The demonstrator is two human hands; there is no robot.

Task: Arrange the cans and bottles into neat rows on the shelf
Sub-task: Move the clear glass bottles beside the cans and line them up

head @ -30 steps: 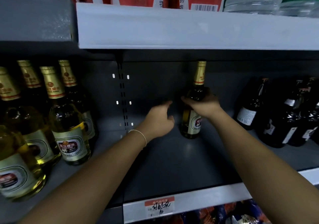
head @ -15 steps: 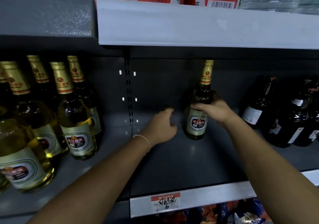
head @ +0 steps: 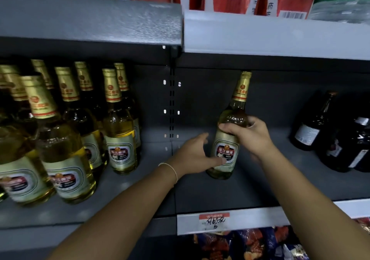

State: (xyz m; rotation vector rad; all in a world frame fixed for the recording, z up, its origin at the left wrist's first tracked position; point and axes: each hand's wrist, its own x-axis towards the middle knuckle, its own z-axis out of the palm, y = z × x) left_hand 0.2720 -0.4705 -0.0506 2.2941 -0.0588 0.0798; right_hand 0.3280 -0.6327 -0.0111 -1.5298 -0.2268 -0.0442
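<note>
I see my right hand (head: 251, 137) with fingers curled round the shoulder of a beer bottle (head: 228, 139) standing on the shelf (head: 260, 189); my left hand (head: 195, 155) cups its lower body, fingers spread.

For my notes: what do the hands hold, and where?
Right hand grips the clear gold-foil-necked beer bottle at its shoulder; left hand touches its lower label.

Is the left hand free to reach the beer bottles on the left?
Probably yes: the left hand only rests against the lone bottle, and bare shelf lies between it and the left bottles.
</note>
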